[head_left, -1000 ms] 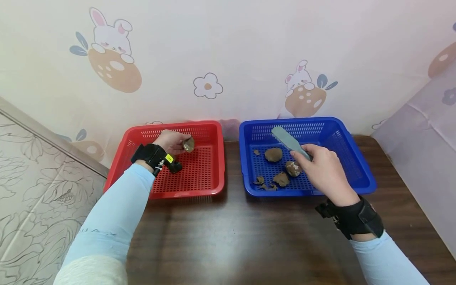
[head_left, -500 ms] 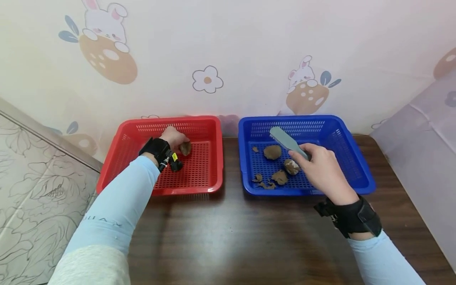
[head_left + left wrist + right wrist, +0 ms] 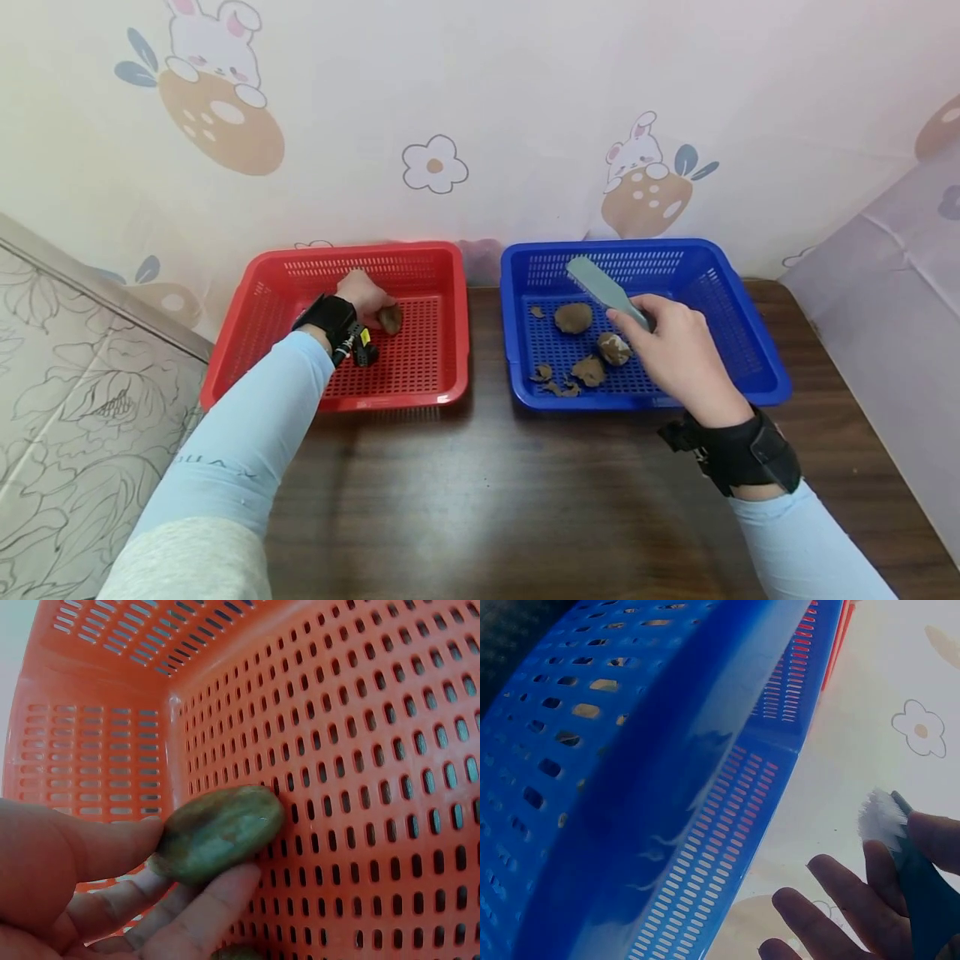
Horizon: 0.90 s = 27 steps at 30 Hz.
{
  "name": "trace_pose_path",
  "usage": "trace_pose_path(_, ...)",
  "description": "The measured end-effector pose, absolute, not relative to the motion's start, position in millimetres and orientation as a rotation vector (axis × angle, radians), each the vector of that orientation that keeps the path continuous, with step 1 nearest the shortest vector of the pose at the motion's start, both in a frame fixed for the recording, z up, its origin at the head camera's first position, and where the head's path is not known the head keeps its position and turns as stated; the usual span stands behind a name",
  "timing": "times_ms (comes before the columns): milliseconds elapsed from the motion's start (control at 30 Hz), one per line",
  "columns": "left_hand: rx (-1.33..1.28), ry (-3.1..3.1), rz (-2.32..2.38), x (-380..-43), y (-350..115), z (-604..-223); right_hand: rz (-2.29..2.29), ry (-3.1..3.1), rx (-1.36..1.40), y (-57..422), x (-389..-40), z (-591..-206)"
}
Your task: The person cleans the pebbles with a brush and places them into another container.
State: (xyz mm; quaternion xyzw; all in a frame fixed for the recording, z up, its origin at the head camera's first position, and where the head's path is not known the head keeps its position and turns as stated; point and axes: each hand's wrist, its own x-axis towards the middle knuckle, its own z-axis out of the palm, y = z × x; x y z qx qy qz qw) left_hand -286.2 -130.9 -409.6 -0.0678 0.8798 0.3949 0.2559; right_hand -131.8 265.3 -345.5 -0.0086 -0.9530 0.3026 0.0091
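Observation:
My left hand [image 3: 363, 297] reaches into the red plastic basket [image 3: 390, 402] and pinches a smooth greenish-brown stone [image 3: 221, 834] between thumb and fingers, low over the slotted floor. Another stone [image 3: 238, 952] peeks out under the fingers in the left wrist view, mostly hidden. Above the blue plastic basket [image 3: 645, 402], my right hand [image 3: 678, 354] grips a brush [image 3: 602, 285] by its grey-green handle. Its white bristles [image 3: 882, 819] show in the right wrist view. Below lie a rounded brown lump [image 3: 573, 317], a pale-patched lump [image 3: 615, 349] and a ragged brown lump [image 3: 588, 372].
Small brown crumbs [image 3: 561, 389] lie near the front left of the blue basket's floor. Both baskets stand side by side on a dark wooden table [image 3: 480, 500], against a wall covering [image 3: 510, 125] printed with rabbits and flowers.
My left hand has lowered the stone toward the red basket's floor and turned it. The right hand with the brush has stayed nearly still, while the head view has shifted slightly.

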Motion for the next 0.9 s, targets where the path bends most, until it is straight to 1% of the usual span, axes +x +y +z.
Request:
trace_pose_path(433, -0.253, 2.513, 1.080, -278, -137, -393, 0.936, -2.961, -0.020, 269, -128, -338)
trace_pose_path(533, -0.213, 2.593, 1.105, -278, -134, -388, 0.936, -2.947, -0.022, 271, -126, -338)
trace_pose_path(667, -0.097, 2.735, 1.098, -275, -124, -375, 0.940, -2.941, -0.028, 275, -124, -338)
trace_pose_path(900, 0.031, 2.795, 1.199, -264, -89, -341, 0.951, -2.928, -0.024, 279, -124, -339)
